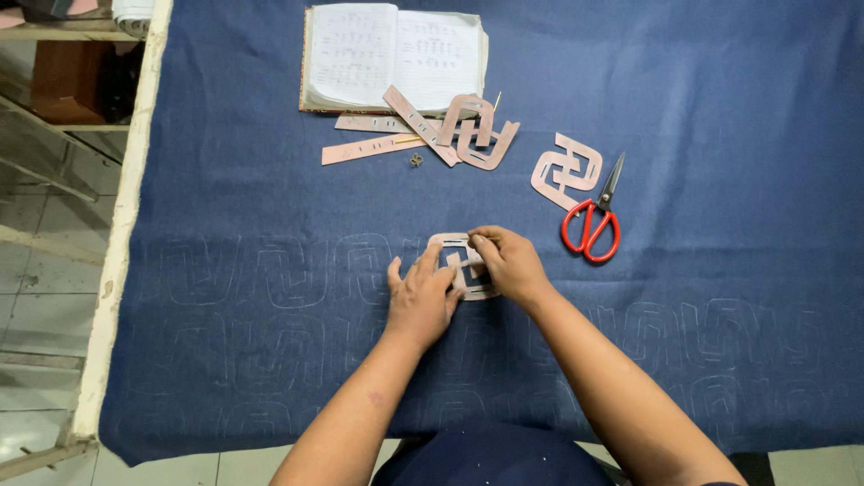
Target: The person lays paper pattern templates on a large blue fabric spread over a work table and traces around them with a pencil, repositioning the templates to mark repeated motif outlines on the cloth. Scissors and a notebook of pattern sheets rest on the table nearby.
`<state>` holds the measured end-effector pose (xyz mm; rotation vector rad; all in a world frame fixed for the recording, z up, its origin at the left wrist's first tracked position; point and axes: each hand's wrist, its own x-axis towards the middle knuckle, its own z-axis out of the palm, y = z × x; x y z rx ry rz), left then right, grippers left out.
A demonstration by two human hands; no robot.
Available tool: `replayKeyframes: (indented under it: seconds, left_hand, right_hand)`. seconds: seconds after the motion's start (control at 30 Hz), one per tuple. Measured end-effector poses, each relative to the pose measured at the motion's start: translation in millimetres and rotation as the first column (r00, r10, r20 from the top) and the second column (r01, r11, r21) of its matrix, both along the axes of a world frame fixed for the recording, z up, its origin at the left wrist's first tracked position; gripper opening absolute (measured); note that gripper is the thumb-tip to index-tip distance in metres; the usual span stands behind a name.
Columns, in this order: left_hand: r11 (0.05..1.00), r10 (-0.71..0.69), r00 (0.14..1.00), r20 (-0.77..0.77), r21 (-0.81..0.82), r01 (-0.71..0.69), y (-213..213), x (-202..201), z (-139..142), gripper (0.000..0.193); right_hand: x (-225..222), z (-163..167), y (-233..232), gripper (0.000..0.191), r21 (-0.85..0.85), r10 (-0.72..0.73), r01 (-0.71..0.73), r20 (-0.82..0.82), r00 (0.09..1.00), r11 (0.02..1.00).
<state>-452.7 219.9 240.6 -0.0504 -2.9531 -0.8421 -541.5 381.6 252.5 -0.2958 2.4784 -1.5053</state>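
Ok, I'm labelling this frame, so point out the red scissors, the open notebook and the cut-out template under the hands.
red scissors (590, 230), head view, on the red handle loops.
open notebook (396, 56), head view, at the middle of the open pages.
cut-out template (450, 243), head view, on its upper left edge, clear of both hands.

No packages, labels, signs or screens show anywhere here.

Open ruled notebook (394, 56) at the far edge of the dark blue denim cloth (720, 108); below it, a heap of pinkish cardboard strips and cut-out templates (423, 133); to the right, an interlocked pinkish cardboard template (565, 169) beside red-handled scissors (596, 220).
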Motion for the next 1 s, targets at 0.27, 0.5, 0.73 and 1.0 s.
replayKeyframes:
  seconds: [0.27,0.5,0.73,1.0]
  left_hand:
    - [1.0,0.004,1.0,-0.009,-0.001,-0.004,-0.4,-1.8,0.1,0.034]
    - [0.999,0.003,1.0,-0.013,-0.036,-0.003,-0.8,-3.9,-2.3,0.031]
    - [0.996,-0.01,0.999,0.031,-0.091,0.013,3.0,-7.1,4.1,0.03]
    - [0.989,0.012,0.986,0.169,-0.147,0.014,16.2,-18.7,19.2,0.071]
  right_hand:
    - [-6.1,-0.6,-14.0,0.024,0.33,0.095,-0.015,-0.228,0.969,0.944]
    - [-13.0,-10.1,-29.8,0.022,0.23,0.155,-0.095,-0.26,0.953,0.969]
    - [-19.6,-16.2,4.0,0.019,0.086,0.019,-0.01,-0.096,0.995,0.996]
    - [-7.7,2.3,118.4,0.034,0.545,-0.002,0.211,-0.357,0.934,0.811]
